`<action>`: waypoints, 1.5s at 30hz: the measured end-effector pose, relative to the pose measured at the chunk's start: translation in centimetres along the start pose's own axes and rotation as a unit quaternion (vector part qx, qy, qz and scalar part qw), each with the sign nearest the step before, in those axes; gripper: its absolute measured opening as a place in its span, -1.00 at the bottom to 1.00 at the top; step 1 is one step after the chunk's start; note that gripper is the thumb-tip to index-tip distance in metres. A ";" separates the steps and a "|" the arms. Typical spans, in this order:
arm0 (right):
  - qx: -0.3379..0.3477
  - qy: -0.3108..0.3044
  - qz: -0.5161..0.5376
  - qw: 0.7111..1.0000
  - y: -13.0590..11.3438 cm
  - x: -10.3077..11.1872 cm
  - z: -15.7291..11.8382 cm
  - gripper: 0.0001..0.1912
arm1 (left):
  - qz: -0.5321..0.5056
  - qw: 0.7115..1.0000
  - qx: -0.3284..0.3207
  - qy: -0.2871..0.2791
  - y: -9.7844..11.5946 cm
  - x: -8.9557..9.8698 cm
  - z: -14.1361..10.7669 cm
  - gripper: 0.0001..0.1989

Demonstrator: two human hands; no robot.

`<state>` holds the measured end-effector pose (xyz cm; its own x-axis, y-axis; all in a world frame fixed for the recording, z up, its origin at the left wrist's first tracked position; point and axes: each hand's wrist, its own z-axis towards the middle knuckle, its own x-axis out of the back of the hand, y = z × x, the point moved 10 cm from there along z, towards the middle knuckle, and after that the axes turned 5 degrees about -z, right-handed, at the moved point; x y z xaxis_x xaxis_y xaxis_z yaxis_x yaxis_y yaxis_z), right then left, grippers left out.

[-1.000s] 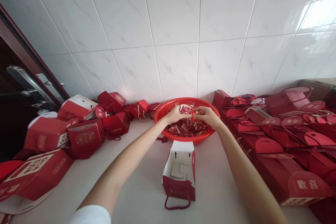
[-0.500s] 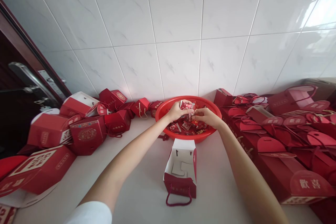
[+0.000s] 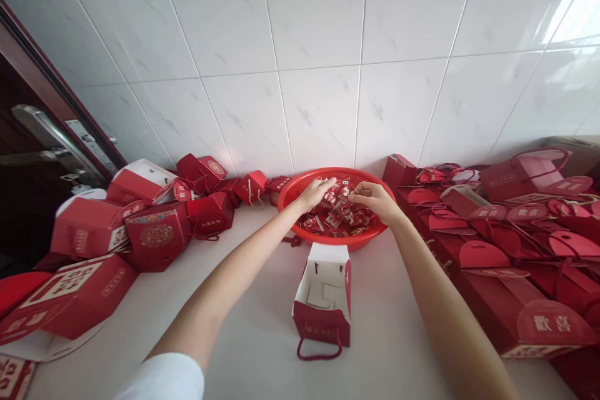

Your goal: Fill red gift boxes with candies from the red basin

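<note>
An orange-red plastic basket (image 3: 291, 219) holds many small wrapped candies (image 3: 359, 219) in red, white and gold. Over its left side, my left hand (image 3: 317, 194) curls around red-and-white wrapped candies (image 3: 330, 197), partly covering them. Facing it from the right, my right hand (image 3: 372, 198) has bent fingers, with thumb and fingertips close on a wrapped candy among the others. Below the basket stands an open red gift box (image 3: 322, 325) with a white inside (image 3: 323, 294) and a dark red cord handle (image 3: 319, 357) toward me. Neither hand touches the box.
Several closed red gift boxes (image 3: 157, 234) lie loosely on the left of the white table (image 3: 253, 325). Rows of red boxes (image 3: 515, 300) with cords crowd the right. A tiled wall (image 3: 319, 112) rises behind, and a door handle (image 3: 42, 131) is at far left.
My hands have drawn slightly apart over the basket. My left hand has turned with its fingers lower over the candies, and my right fingers have loosened a little. The box stays in place.
</note>
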<state>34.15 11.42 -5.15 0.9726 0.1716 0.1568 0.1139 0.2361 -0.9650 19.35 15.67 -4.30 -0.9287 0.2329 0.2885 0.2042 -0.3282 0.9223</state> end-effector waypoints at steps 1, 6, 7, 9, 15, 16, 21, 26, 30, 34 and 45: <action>-0.006 -0.001 0.017 1.000 0.1 0.0 0.0 -0.61 | 0.002 1.000 0.002 0.000 -0.1 0.0 0.0 -0.55; 0.001 0.044 0.065 0.997 -0.1 1.1 -0.2 -0.54 | -0.015 0.998 0.037 -0.049 -1.0 -0.8 0.0 -0.52; 0.018 0.050 0.063 0.997 -0.4 1.3 -0.2 -0.55 | -0.020 0.997 0.048 -0.056 -1.2 -0.9 0.0 -0.51; 0.051 0.034 0.043 0.997 -1.0 1.0 -0.2 -0.60 | -0.035 0.995 0.072 -0.059 -1.5 -1.1 -0.1 -0.49; 0.043 -0.057 -0.051 0.996 -0.9 -1.2 -0.4 -0.67 | -0.110 0.982 0.131 -0.082 -1.5 -2.2 -1.0 -0.52; 0.044 -0.064 -0.056 0.995 -1.0 -1.4 -0.4 -0.68 | -0.118 0.981 0.134 -0.076 -1.4 -2.2 -1.1 -0.54; 0.050 -0.063 -0.053 0.995 -1.0 -1.3 -0.3 -0.69 | -0.150 0.969 0.163 -0.109 -1.2 -3.0 -1.5 -0.58; 0.052 -0.014 -0.028 0.998 -0.1 0.0 0.3 -0.57 | -0.202 0.948 0.195 -0.149 -1.0 -3.9 -2.0 -0.59; 0.039 -0.008 -0.023 0.999 0.1 0.1 0.3 -0.49 | -0.224 0.935 0.206 -0.182 -0.8 -4.5 -2.4 -0.69; 0.038 -0.023 -0.041 0.998 -0.3 -0.5 0.1 -0.65 | -0.252 0.923 0.214 -0.197 -1.0 -4.7 -2.4 -0.66; 0.022 0.035 -0.060 0.997 -0.3 0.7 -0.2 -0.81 | -0.222 0.930 0.208 -0.207 -1.6 -4.7 -2.5 -0.54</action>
<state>34.80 11.30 -4.75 0.9643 0.0736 0.2545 0.2231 0.2926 -0.9298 22.62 12.81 -7.73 -0.7691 0.6214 -0.1497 0.0112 0.2473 0.9689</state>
